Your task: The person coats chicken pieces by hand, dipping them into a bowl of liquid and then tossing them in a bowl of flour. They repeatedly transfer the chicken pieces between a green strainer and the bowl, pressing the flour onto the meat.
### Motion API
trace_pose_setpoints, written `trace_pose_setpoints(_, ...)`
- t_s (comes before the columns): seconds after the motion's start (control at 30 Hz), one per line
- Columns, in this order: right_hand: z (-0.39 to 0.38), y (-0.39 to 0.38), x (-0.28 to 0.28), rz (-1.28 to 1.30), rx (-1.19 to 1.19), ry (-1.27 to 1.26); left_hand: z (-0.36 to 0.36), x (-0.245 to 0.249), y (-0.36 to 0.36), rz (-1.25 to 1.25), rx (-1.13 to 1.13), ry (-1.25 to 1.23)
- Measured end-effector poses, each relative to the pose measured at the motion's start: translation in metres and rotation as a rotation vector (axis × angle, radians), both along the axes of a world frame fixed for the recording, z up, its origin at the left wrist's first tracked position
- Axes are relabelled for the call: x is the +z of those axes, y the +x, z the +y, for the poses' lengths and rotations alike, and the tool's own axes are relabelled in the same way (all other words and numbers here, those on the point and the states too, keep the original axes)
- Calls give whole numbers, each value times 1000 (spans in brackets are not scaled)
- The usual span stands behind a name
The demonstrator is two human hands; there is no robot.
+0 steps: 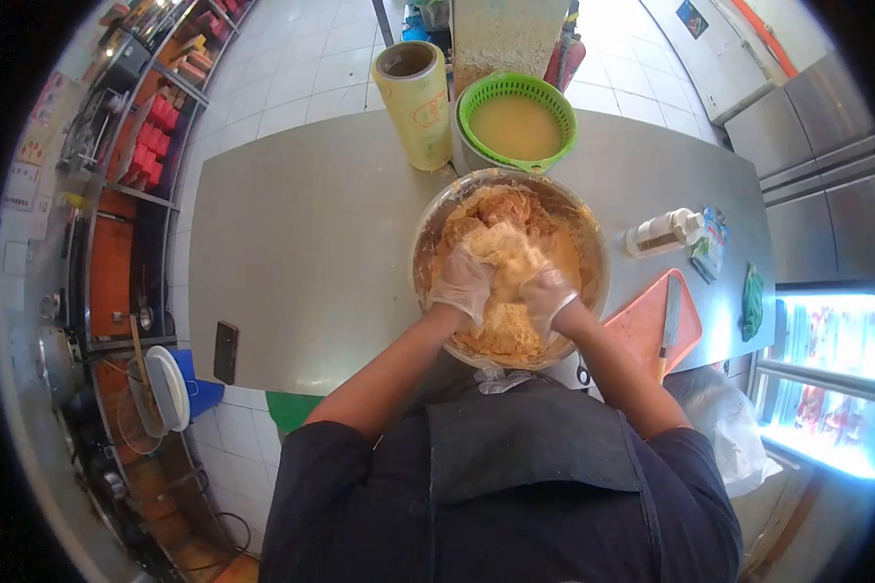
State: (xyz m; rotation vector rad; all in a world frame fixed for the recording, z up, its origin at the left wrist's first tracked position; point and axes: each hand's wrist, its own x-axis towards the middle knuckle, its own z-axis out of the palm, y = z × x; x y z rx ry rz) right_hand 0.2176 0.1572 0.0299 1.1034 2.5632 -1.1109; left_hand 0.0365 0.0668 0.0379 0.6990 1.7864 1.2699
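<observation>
A large round metal bowl (422, 255) stands near the table's front edge, holding loose yellowish flour (501, 332) and several coated pieces of raw meat (504, 204). Over the flour, both hands wear clear plastic gloves. My left hand (463, 282) is closed on the left side of a flour-coated piece of meat (504, 251). From the right, my right hand (550, 294) grips the same piece, slightly smeared by motion. Its exact cut cannot be made out under the coating.
Behind the bowl stand a green basket (472, 89) in cloudy liquid and a big plastic-film roll (413, 107). To the right lie a white-capped bottle (663, 233), a knife (671, 316) on a pink board (642, 316) and a green cloth (752, 301). A phone (226, 352) lies left.
</observation>
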Motion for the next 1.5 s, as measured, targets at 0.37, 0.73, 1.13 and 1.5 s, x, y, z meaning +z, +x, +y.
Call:
trace_pose_setpoints(0.37,105,-49,87,174,-400,-70,-58,1,-36,1032,-403,124)
trace_pose_setpoints(0.73,235,-150,54,-159,165,668,-60,-2,-39,940,-469,134)
trace_pose_setpoints(1.13,45,-38,131,307,23,241,-15,-23,-43,553,-222,65)
trace_pose_setpoints(1.5,-26,55,68,181,238,542,246,36,-103,1063,-368,-112)
